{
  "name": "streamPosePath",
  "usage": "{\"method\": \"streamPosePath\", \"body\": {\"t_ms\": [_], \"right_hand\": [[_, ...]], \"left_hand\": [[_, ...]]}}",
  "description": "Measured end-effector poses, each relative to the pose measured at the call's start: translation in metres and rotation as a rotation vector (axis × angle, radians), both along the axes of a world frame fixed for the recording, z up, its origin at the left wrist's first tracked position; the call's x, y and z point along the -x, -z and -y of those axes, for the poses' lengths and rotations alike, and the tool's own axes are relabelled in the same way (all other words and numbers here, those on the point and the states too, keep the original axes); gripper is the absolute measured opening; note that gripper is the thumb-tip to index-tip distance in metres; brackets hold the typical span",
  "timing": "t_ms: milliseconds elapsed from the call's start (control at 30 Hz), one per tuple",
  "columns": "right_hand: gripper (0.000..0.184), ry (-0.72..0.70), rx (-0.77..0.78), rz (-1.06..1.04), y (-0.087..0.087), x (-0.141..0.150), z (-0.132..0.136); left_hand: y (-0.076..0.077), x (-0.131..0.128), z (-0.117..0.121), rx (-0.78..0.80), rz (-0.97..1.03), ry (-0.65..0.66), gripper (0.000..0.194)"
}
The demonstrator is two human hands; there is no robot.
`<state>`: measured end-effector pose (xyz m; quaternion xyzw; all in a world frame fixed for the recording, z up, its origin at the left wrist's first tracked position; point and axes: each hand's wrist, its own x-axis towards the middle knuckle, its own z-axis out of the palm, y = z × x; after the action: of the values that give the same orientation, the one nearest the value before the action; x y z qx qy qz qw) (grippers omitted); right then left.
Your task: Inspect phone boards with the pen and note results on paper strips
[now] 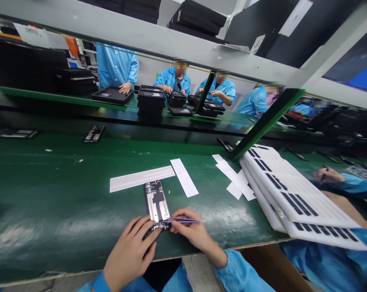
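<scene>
An opened phone frame [157, 201] lies on the green work surface [49, 194], its inner parts showing. My left hand [129, 251] rests at the phone's near end, fingers spread and touching its lower left corner. My right hand [192, 231] pinches a pair of thin tweezers [186, 220], whose tips point left at the phone's bottom edge. Two white sticker strips [141, 178] [184, 177] lie just beyond the phone.
A stack of white trays [293, 194] with dark slots sits at the right, with white paper sheets [232, 174] beside it. Another phone frame [93, 133] lies on the belt. Across the line, several people in blue coats handle black trays [112, 95]. A co-worker's hand [328, 175] is at right.
</scene>
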<state>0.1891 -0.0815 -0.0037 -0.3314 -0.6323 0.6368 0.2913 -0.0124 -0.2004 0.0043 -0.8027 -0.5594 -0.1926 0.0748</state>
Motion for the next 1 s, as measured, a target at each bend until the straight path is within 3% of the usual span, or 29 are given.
{"method": "streamPosePath", "body": {"t_ms": [300, 467, 867, 1000], "right_hand": [[0.020, -0.083, -0.110, 0.111, -0.004, 0.000, -0.002], [0.017, -0.102, -0.137, 0.112, -0.002, 0.000, -0.002], [0.023, -0.153, -0.022, 0.091, 0.000, 0.000, -0.007], [0.032, -0.036, 0.050, -0.042, 0.009, 0.001, -0.009]], "left_hand": [[-0.001, -0.003, 0.001, -0.012, 0.085, -0.026, 0.036], [-0.001, -0.001, 0.001, 0.030, 0.032, -0.008, 0.038], [-0.006, 0.000, -0.004, 0.053, 0.122, -0.004, 0.040], [-0.010, -0.005, 0.018, -0.120, 0.263, -0.020, 0.030]]}}
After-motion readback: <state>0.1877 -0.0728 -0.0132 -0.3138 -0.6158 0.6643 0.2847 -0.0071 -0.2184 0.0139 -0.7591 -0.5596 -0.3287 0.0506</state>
